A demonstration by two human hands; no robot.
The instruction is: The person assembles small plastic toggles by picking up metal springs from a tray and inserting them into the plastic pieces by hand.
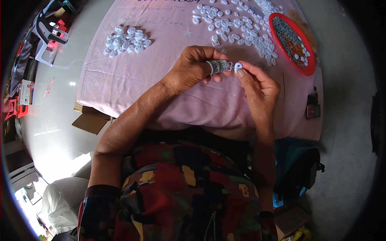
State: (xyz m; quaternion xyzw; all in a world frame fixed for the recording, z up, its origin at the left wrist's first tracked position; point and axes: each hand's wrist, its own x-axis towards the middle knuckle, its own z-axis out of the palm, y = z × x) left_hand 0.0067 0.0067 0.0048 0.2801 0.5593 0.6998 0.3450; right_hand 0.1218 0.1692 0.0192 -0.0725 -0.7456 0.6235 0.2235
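Observation:
Above the near part of the pink cloth, my two hands meet fingertip to fingertip. My left hand (192,67) is closed in a pinch, with a grey knitted sleeve (219,66) around one digit. From its fingertips sticks out a small wire hook (231,66), reaching toward a white oval plastic piece (238,66). That piece, with a dark opening in it, is pinched between the thumb and forefinger of my right hand (259,86). Whether hook and piece are joined, I cannot tell.
Many loose white pieces (229,30) spread over the far right of the cloth-covered table (173,44). A separate pile of white pieces (128,40) lies at left. A red tray (307,68) holds small metal parts and some white pieces. Near the right edge lies a dark phone-like object (313,112).

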